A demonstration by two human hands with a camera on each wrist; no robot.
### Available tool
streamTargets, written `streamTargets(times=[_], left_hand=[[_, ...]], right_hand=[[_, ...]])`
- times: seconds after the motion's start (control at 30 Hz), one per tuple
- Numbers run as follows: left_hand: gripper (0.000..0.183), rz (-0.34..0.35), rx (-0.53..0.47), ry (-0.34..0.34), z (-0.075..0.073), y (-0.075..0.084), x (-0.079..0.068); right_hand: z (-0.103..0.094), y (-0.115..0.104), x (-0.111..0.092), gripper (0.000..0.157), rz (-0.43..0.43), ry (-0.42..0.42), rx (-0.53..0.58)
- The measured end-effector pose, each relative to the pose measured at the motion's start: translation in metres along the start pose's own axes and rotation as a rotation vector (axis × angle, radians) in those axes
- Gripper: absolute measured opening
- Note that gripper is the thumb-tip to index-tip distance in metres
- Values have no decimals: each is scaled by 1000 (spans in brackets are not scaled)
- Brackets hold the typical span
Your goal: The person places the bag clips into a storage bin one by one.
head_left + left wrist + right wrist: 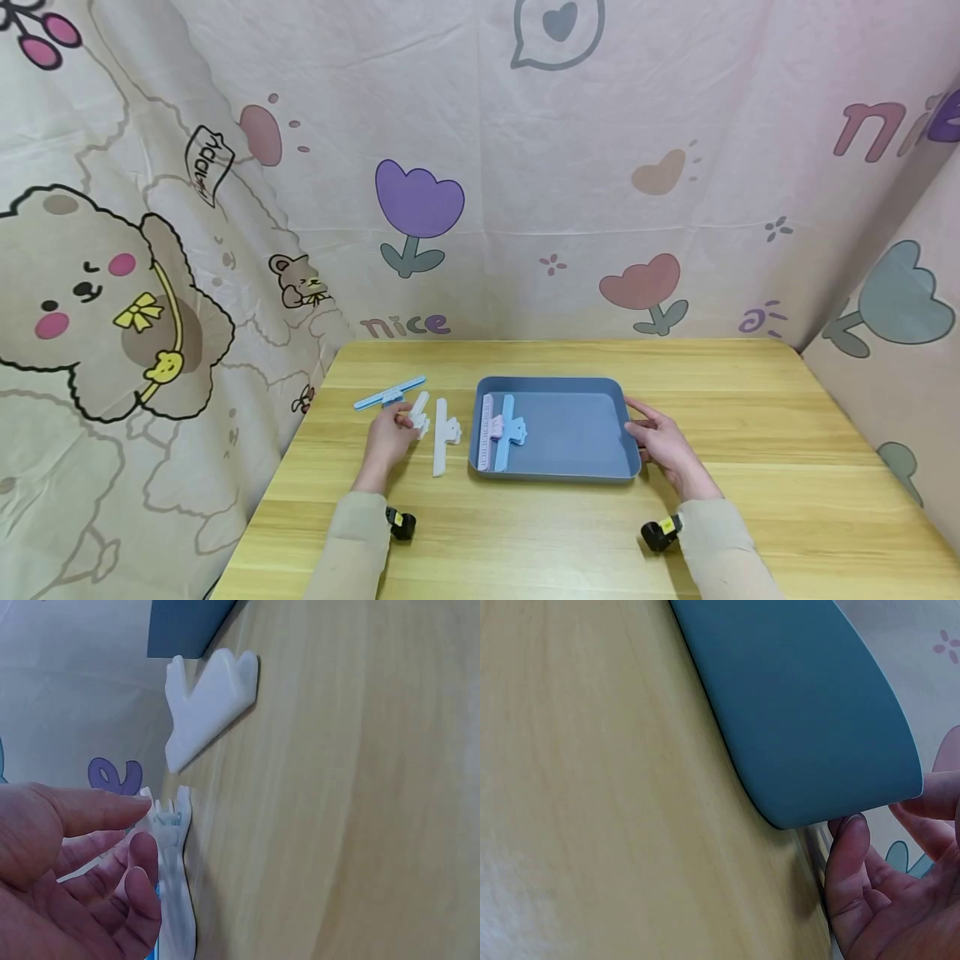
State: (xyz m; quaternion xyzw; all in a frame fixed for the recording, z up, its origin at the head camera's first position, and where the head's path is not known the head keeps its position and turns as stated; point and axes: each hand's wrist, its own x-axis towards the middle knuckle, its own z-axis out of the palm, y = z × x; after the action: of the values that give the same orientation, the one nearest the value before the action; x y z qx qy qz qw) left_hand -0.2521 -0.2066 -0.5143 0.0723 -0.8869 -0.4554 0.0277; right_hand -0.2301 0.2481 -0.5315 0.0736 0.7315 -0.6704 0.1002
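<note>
On the left of the table, my left hand (392, 433) has its thumb and curled fingers at a white bag clip (420, 408), pinching it. The left wrist view has that clip's levers by the thumb, while my fingers hide part of its bar. Just right of it lies a second white bag clip (440, 437). A light blue bag clip (390, 393) lies behind the hand. My right hand (666, 446) grips the right end of a blue-grey tray (577, 478). Inside the tray, a lilac bag clip (486, 433) and another light blue clip (506, 433) lie side by side at its left end.
The wooden table (540, 533) runs back to a printed curtain (525, 292). More curtain hangs along the left and right sides. A small black camera sits on each wrist, the left one (402, 526) near the table's surface.
</note>
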Motion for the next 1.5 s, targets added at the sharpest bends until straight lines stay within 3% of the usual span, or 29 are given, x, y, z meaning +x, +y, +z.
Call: streamTargets(times=[0.3, 0.5, 0.63, 0.87, 1.07, 1.3, 1.5], left_hand=[[43, -4, -122, 16, 3, 1, -14], [44, -33, -292, -68, 7, 7, -23], [47, -90, -317, -106, 9, 7, -24], [49, -151, -364, -108, 6, -2, -21], [50, -170, -399, -84, 1, -6, -18], [57, -196, -474, -145, 6, -7, -16], [58, -202, -502, -149, 6, -7, -16]], right_hand=[[-2, -3, -1, 58, 0, 0, 0], [-3, -4, -1, 58, -9, 2, -6], [-3, -3, -1, 58, -5, 0, -5], [-2, -3, -1, 58, -3, 0, -11], [-2, -3, -2, 58, -1, -2, -8], [-1, -3, -2, 58, 1, 1, -14], [1, -3, -3, 57, -3, 4, -22]])
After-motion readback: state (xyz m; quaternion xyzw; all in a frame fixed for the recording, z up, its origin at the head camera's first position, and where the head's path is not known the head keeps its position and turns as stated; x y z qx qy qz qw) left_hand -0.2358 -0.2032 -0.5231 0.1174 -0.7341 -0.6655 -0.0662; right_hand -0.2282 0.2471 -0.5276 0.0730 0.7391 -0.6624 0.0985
